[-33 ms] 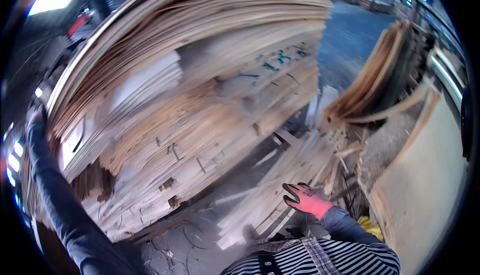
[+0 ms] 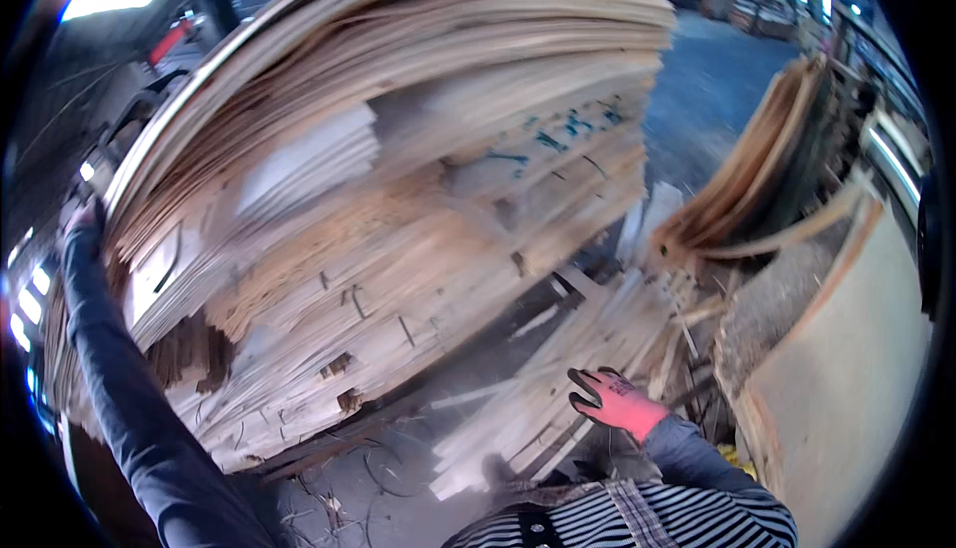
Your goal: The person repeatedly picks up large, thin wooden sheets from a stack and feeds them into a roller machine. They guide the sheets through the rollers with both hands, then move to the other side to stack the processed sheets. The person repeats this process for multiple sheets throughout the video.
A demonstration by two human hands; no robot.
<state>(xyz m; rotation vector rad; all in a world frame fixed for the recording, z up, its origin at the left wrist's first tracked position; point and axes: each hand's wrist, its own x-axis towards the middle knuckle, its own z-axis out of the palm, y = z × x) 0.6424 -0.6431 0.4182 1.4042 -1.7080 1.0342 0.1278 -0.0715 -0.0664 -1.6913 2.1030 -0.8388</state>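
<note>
A tall stack of thin wood veneer sheets (image 2: 398, 219) fills the left and middle of the view, its layered edges uneven and torn in places. My left arm stretches far to the left, and my left hand (image 2: 84, 212) is at the stack's upper left edge. Its fingers are small and blurred there, so their grip does not show. In a pink glove with black fingertips, my right hand (image 2: 617, 404) is held out low, in front of my body. Its fingers are spread with nothing between them, over flat wood strips (image 2: 558, 389).
Bundled brown veneer sheets (image 2: 747, 170) lean at the right, above broken wood scraps (image 2: 687, 319). A large pale curved sheet (image 2: 836, 379) stands along my right side. Thin bent strands lie on the grey floor (image 2: 388, 488) by the stack's base.
The whole scene has shifted slightly right and down in the picture. My left hand stays at the stack's edge, and my right hand keeps its spread pose.
</note>
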